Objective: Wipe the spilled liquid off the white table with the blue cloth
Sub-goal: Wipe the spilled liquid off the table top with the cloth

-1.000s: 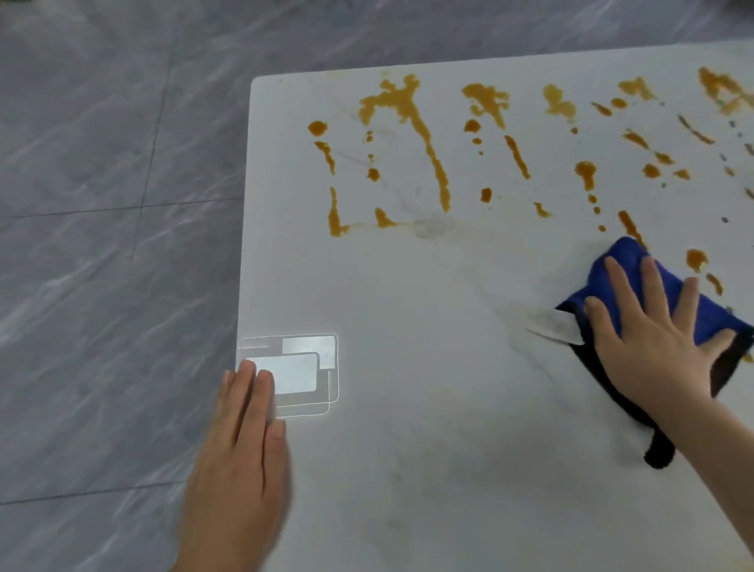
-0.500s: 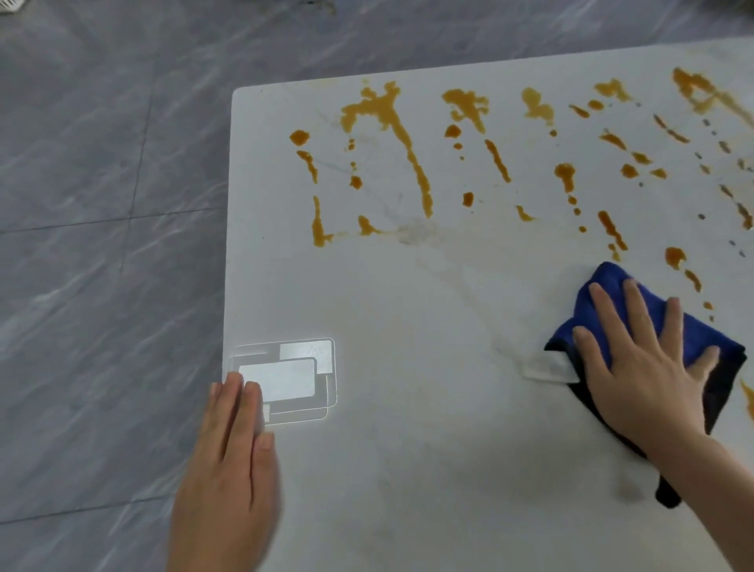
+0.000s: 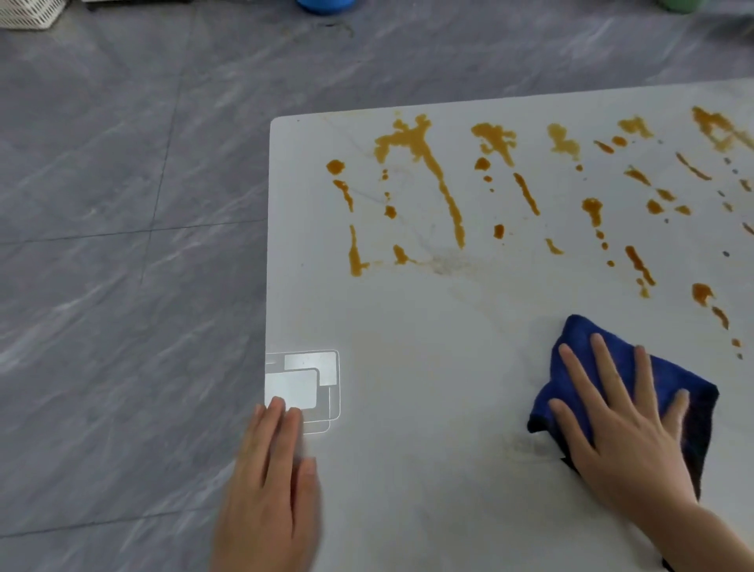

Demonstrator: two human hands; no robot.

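Floor (image 3: 122,204): grey marbled tiles, thin dark grout lines, fills 9 to 12 o'clock. White slatted basket (image 3: 28,14) at 11 o'clock edge. Blue round object (image 3: 324,5) at 12 o'clock, green object (image 3: 679,4) at 1 o'clock, both cropped. Lighting even, diffuse.

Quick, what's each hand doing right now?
Left hand: open, flat on the white table edge.
Right hand: open, fingers spread, pressing the blue cloth.
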